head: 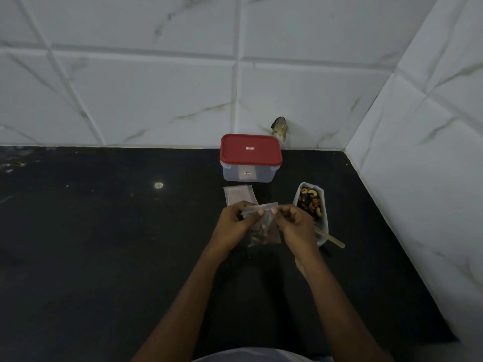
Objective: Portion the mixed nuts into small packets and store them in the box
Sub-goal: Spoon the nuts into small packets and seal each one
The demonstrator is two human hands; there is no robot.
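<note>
Where fingers (251,218) pinch its top edge, the packet (264,229) hangs below

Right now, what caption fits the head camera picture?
Left hand and right hand pinch the top of a nut packet, beside nut tray and red-lidded box.

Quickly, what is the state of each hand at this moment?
Left hand: pinches the top edge of the small packet of nuts.
Right hand: pinches the same packet's top edge.
</note>
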